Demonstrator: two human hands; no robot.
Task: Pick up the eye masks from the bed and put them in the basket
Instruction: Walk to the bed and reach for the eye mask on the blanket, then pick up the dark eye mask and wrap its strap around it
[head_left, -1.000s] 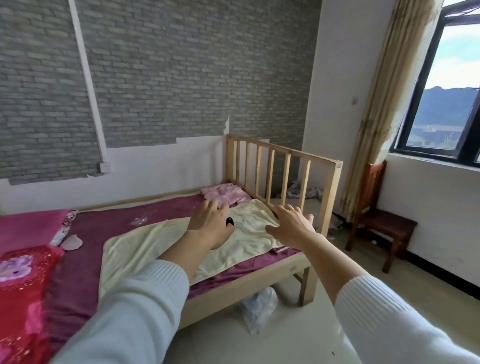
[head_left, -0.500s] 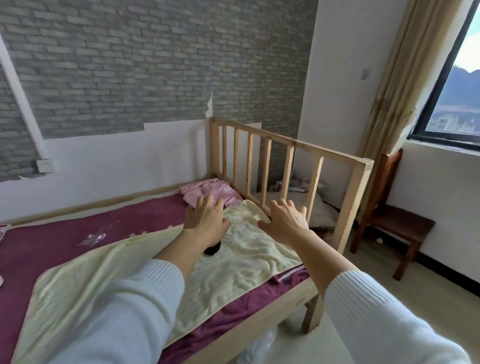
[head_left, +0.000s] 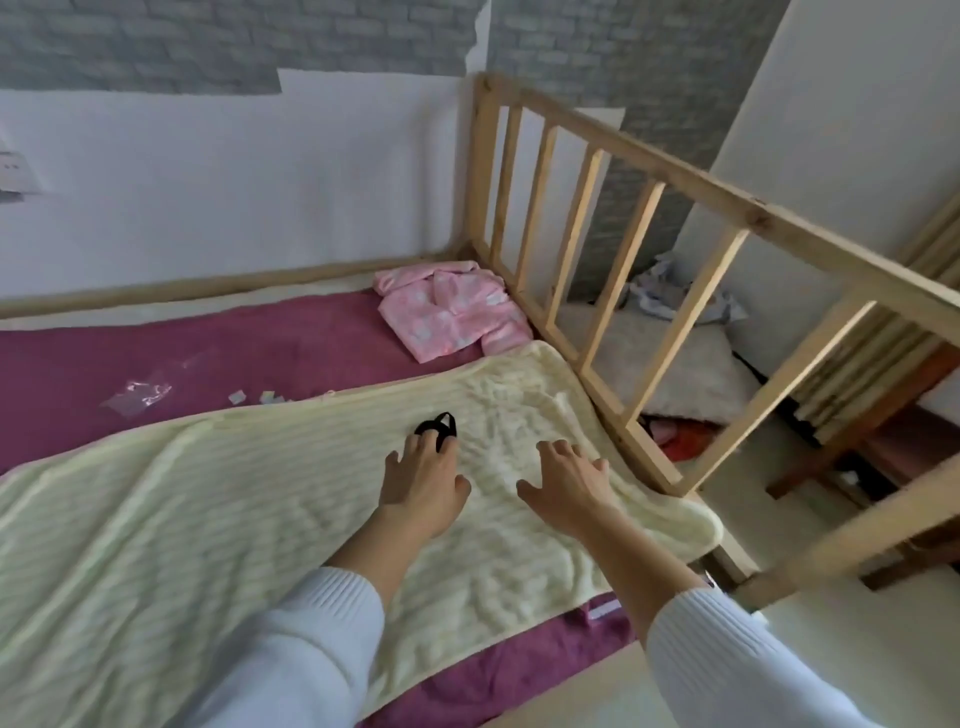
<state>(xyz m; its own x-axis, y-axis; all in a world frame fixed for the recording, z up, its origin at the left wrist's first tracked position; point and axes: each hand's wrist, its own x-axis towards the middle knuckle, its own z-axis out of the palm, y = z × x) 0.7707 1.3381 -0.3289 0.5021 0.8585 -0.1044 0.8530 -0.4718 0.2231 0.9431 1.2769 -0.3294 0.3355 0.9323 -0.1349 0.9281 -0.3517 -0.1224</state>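
A small black eye mask (head_left: 435, 427) with a looped strap lies on the pale yellow blanket (head_left: 208, 509) that covers the bed. My left hand (head_left: 422, 480) rests flat on the blanket with its fingers spread, and the fingertips touch the near edge of the mask and partly cover it. My right hand (head_left: 567, 483) hovers just to the right, fingers apart, holding nothing. No basket is in view.
A pink garment (head_left: 448, 307) lies in the far corner on the maroon sheet (head_left: 218, 353). Small plastic wrappers (head_left: 136, 397) lie to the left. The slatted wooden footboard (head_left: 675, 192) stands on the right, with a white cushion (head_left: 675, 364) and a wooden chair (head_left: 883, 447) beyond it.
The view has tilted down and moved closer to the bed. Both hands have dropped towards the blanket, and the black mask now shows beyond my left fingertips rather than under the hand.
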